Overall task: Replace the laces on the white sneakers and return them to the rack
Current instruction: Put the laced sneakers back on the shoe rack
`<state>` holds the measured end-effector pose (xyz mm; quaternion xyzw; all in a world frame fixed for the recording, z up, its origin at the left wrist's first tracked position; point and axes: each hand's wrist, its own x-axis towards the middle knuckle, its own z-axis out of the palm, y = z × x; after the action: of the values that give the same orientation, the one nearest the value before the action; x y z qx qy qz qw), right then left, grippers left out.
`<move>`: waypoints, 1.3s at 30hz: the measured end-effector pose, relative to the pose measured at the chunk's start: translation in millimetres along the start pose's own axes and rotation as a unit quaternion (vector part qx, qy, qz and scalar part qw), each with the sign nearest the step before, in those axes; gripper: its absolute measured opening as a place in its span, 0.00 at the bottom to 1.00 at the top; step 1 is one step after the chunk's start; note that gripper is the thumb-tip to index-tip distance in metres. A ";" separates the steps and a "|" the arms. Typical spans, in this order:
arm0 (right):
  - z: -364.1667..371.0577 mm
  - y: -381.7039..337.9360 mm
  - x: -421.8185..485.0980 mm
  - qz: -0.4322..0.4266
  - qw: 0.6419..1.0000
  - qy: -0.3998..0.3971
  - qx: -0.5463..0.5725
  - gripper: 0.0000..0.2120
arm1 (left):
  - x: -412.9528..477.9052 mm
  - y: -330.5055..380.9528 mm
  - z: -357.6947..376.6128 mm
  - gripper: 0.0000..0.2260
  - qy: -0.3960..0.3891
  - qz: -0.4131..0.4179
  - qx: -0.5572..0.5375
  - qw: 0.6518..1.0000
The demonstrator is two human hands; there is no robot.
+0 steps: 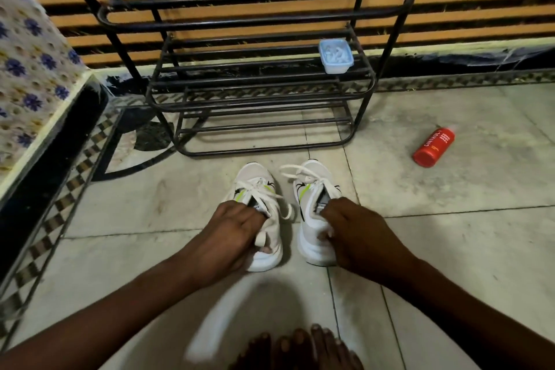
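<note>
Two bare toes [300, 345] show at the bottom edge. Just beyond, both hands hold the white sneakers on the tiled floor [450, 219]. The left hand [231, 237] grips the left sneaker [255, 177] at its heel, fingers curled into the opening. The right hand [357, 231] grips the right sneaker [318, 167] the same way. Both shoes stand side by side, toes toward the rack [240, 21], with laces [267, 192] threaded and loose ends trailing. A red bottle [434, 147] lies on the floor to the right. Farther off, a pale blue tub [335, 55] sits on the black rack's middle shelf.
</note>
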<state>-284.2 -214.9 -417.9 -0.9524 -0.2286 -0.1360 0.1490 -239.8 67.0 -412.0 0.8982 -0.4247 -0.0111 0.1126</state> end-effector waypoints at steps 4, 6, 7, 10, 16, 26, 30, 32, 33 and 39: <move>-46.2 -6.0 25.1 -0.019 1.000 -0.002 0.002 0.12 | 10.1 3.5 -45.9 0.07 0.035 0.019 -0.005 0.999; -70.3 -11.8 36.9 -0.038 0.999 0.004 0.000 0.12 | 16.4 5.7 -72.5 0.09 0.045 0.027 0.010 0.999; -81.8 -15.0 41.6 -0.051 0.999 0.016 -0.006 0.12 | 19.7 7.9 -85.4 0.10 0.050 0.032 0.017 0.998; -116.4 -23.5 54.4 -0.069 0.997 0.037 -0.004 0.15 | 28.4 16.2 -125.2 0.13 0.078 0.055 0.047 0.994; -170.3 -36.7 78.1 -0.093 0.993 0.070 -0.012 0.14 | 34.8 33.3 -189.0 0.12 0.130 0.061 0.092 0.985; -232.9 -49.8 117.6 -0.095 0.989 0.109 -0.032 0.11 | 42.1 57.6 -248.6 0.10 0.145 0.035 0.136 0.979; -251.9 -56.3 125.6 -0.093 0.989 0.110 -0.022 0.14 | 36.9 66.4 -267.4 0.08 0.143 0.026 0.102 0.984; -260.7 -57.0 128.1 -0.092 0.988 0.123 -0.013 0.13 | 34.1 71.0 -278.9 0.08 0.153 0.032 0.080 0.984; -264.8 -56.9 129.7 -0.091 0.987 0.129 -0.013 0.12 | 33.9 73.3 -284.9 0.09 0.160 0.030 0.071 0.984; -277.3 -57.5 148.6 -0.098 0.984 0.143 -0.050 0.11 | 45.5 70.9 -306.2 0.07 0.173 0.008 0.108 0.979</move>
<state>-236.9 -203.3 -101.8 -0.9023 -0.2899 -0.2961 0.1188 -229.2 47.7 -95.2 0.8898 -0.4049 0.1919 0.0866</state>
